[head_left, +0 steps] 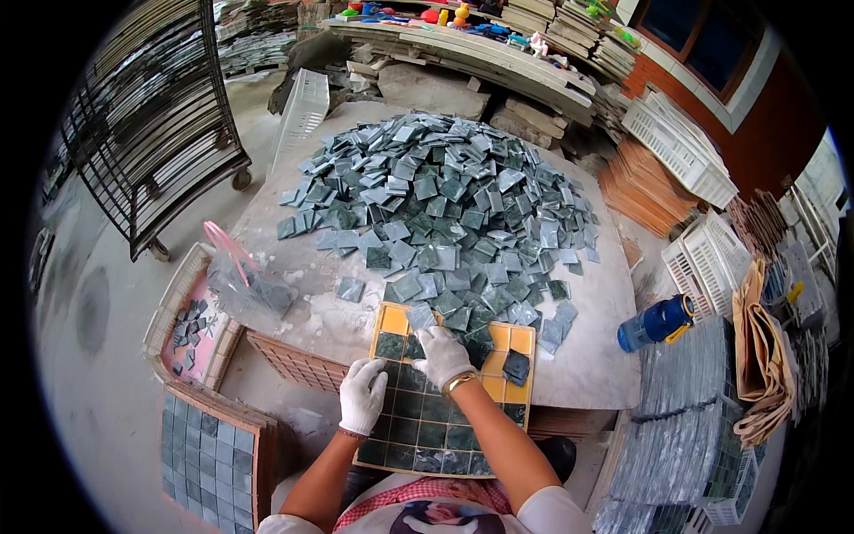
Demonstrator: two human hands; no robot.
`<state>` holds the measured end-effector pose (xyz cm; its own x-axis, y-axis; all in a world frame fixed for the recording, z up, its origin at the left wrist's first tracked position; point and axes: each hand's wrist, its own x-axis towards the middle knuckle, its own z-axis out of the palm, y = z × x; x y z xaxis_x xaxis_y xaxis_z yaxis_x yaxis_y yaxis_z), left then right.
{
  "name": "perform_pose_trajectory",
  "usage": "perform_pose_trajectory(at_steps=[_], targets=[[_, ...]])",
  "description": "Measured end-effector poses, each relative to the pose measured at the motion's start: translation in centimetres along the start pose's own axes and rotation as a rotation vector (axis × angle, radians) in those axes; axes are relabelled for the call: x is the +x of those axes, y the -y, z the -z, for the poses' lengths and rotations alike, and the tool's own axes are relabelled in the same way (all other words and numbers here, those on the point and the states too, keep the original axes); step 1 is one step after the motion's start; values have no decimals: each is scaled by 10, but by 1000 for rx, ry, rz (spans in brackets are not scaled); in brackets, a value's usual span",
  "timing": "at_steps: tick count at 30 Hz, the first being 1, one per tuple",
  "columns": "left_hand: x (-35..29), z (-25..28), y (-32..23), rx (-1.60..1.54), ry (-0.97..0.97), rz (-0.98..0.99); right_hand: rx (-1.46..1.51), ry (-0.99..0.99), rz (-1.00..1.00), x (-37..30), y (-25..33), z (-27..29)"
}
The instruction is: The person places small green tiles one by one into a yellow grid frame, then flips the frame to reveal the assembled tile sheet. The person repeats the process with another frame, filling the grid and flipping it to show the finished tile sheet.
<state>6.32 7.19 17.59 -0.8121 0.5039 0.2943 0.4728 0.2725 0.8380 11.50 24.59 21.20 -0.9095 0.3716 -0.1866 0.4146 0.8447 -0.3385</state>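
Observation:
A yellow grid tray (525,351) lies in front of me, its lower rows filled with dark green square stone tiles (433,434). My right hand (442,358), in a white glove, is over the tray's upper part. Its fingers are closed on a pale grey-green tile (421,316) near the tray's far edge. At the left edge of the tray is my left hand (363,396), also gloved, with curled fingers close together; what lies under its fingertips is hidden. A few stacked loose tiles (516,366) rest on the tray's right side. Beyond it rises a large heap of tiles (454,200).
The heap covers much of a pale worktable (587,374). Left stand a crate with tile scraps (160,334), a plastic bag (253,289) and a stack of tiled panels (209,458). Right are a blue bottle (656,323), stacked tile sheets (680,400) and white crates (680,147). A wheeled rack (147,133) stands behind.

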Motion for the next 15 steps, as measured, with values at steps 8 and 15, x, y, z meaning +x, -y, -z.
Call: perform_pose_trajectory(at_steps=[8, 15], targets=[[12, -25, -2, 368, 276, -417, 409, -270, 177, -30, -48, -6], [27, -53, 15, 545, 370, -466, -1, -327, -253, -59, -90, 7]])
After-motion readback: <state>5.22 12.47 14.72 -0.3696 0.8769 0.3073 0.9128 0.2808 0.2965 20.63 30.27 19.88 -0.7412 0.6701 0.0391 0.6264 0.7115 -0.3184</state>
